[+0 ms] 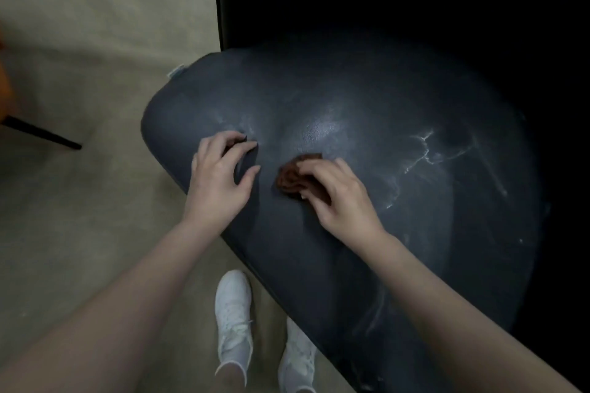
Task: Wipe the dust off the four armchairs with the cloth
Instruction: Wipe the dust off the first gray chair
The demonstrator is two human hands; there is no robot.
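Dark grey armchair [351,99] fills the frame from centre to 4 o'clock, its rounded back streaked with pale dust [424,150] toward 3 o'clock. Beige floor [95,41] spans 7 to 11 o'clock. Your left hand [217,175], just at 9 o'clock of centre, braces arched fingertips on the upholstery, grasping nothing. Your right hand [341,198], at centre, clenches the bunched brown cloth [292,179] against the chair back. White shoes [233,306] stand at 6 o'clock
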